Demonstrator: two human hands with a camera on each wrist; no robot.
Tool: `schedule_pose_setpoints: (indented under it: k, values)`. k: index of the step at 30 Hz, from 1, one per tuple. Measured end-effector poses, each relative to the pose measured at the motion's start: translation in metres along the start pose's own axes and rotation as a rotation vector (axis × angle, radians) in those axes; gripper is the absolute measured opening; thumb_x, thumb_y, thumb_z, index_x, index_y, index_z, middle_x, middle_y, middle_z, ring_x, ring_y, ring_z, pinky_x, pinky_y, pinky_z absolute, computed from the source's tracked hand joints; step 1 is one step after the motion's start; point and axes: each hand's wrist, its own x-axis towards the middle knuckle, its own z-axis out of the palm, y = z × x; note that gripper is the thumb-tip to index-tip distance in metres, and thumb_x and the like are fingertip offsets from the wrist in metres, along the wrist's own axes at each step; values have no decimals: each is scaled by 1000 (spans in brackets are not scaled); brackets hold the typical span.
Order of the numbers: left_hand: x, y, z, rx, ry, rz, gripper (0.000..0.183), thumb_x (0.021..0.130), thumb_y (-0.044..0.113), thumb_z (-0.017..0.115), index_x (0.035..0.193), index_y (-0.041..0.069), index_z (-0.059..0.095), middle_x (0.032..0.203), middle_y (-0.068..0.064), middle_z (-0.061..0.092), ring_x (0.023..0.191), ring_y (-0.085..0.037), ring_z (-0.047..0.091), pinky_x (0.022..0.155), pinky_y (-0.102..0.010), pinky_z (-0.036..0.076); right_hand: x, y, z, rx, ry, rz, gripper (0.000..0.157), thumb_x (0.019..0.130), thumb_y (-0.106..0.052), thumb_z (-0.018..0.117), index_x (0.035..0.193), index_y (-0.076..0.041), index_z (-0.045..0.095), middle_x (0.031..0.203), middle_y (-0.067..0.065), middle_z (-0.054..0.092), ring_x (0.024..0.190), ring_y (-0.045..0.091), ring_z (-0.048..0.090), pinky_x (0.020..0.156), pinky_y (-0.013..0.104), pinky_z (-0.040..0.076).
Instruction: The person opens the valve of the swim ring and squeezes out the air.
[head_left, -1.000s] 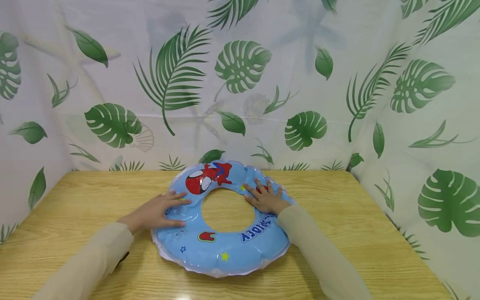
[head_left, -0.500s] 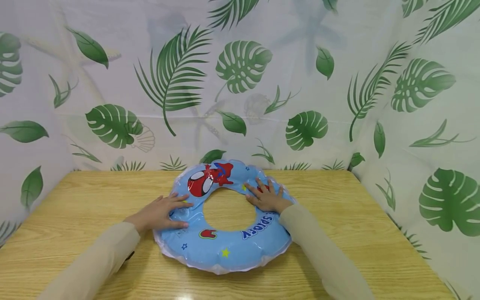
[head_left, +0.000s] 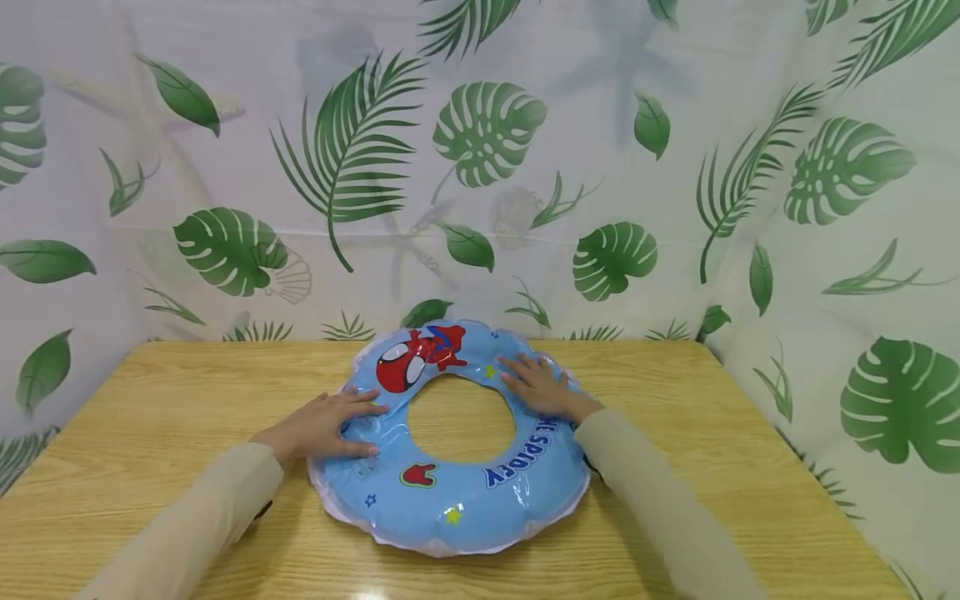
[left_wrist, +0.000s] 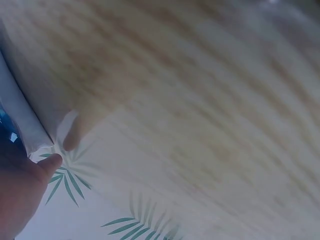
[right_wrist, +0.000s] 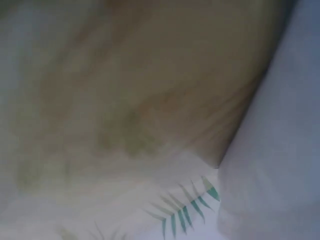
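The left hand (head_left: pixel 322 425), fingers spread, touches the left side of a blue swim ring (head_left: pixel 450 492), covering some print. The ring lies on the counter (head_left: pixel 750 475), its far rim hiding part of the back edge's middle. On its right side rests the right hand (head_left: pixel 543 389), fingers outstretched, unseen in its own blurred wrist view.

Plain beige long sleeves (head_left: pixel 198 510); dark strap (head_left: pixel 263 509), perhaps, beneath left cuff (head_left: pixel 264 463).
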Motion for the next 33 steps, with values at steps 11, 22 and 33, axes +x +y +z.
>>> schedule_pose_setpoints:
  k: [11,22,33]
  values:
    - [1,-2,1,8,12,0,67,76,58,62,132,24,50,147,-6,35,137,-38,21,104,-65,15,-30,1,-5,-67,65,-66,61,96,-48,34,144,-10,28,151,18,19,137,47,10,100,72,5]
    - [1,-5,-1,41,28,9,68,76,58,63,132,23,48,146,-8,35,136,-36,26,103,-66,17,-65,-25,2,-147,18,-23,73,90,-60,36,144,-12,28,150,21,19,134,52,11,100,72,5]
    - [2,-7,-4,57,17,18,69,77,59,61,134,22,46,147,-7,33,136,-36,25,102,-67,17,-69,-22,25,-201,-7,6,78,89,-63,35,148,-15,14,153,18,2,136,49,-3,99,73,0]
